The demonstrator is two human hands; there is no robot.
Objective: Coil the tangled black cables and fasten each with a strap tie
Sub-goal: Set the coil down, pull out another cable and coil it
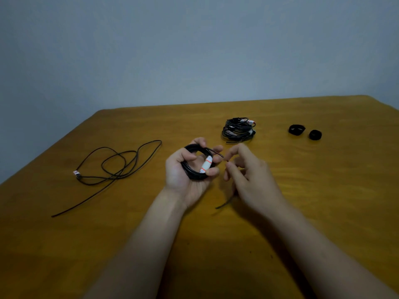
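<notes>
My left hand (183,183) is palm up with fingers and thumb clamped round a coiled black cable (191,175), over the wooden table (323,190) near its middle. The coil's white-and-orange label (206,166) faces up by my fingertips. Its free end (218,153) pokes out toward 3 o'clock. My right hand (248,175) is just beside it at 3 o'clock, fingers curled and thumb and forefinger close together; I cannot tell if they pinch anything. A thin black strand (225,202) comes out from under that hand toward 7 o'clock. A loose tangled cable (116,176) lies on the table at 9 o'clock, well apart. A stack of coiled cables (238,129) sits at 1 o'clock. Two black strap tie rolls (296,129) (315,134) sit at 2 o'clock, near each other.
</notes>
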